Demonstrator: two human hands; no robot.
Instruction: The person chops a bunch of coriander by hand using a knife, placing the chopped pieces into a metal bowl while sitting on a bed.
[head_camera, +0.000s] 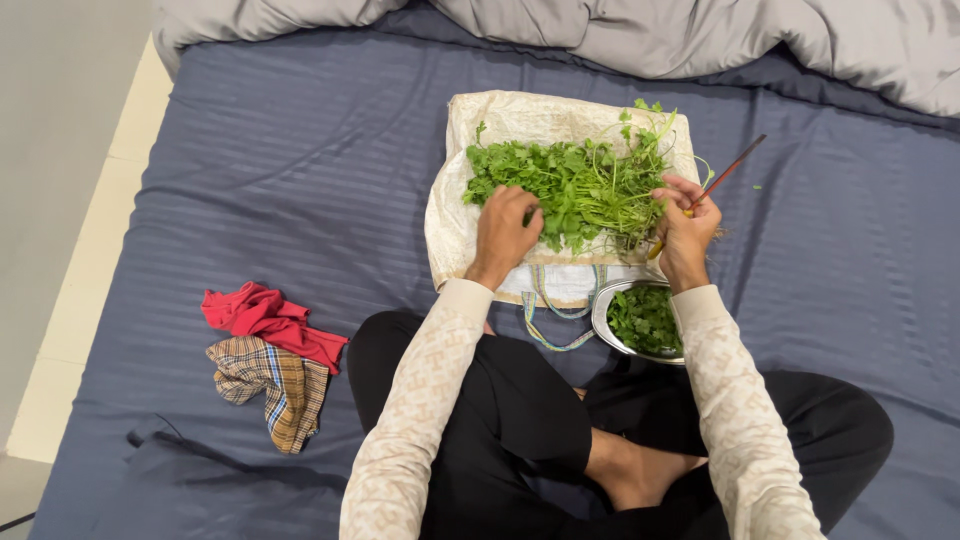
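The left hand (505, 228) lies palm down on the near left edge of a heap of leafy green herbs (575, 185), its fingers (528, 215) curled loosely into the leaves so that their tips are buried; whether they pinch any stem cannot be told. The right hand (685, 225) is raised at the heap's right edge, fingers drawn close together around a few thin stems, and it also seems to grip a slim reddish-brown stick-like tool (728, 172) that slants up and away to the right past the knuckles, with a bit of yellow showing near the palm. The herbs spread out beyond and between both sets of fingers, resting on a flattened pale woven bag (455, 215) whose striped handles (555, 310) trail back toward the wrists. Just below the right wrist, close to the person's lap, sits a round metal bowl (603, 318) holding picked green leaves (645, 318). The bag lies on a dark blue striped bedsheet (300, 160), and a rumpled grey blanket (700, 40) runs along the far side, well beyond the fingertips. Well apart to the left of the left hand, a crumpled red cloth (265, 315) lies touching a folded checked cloth (270, 385). The person sits cross-legged in dark trousers and pale patterned sleeves.
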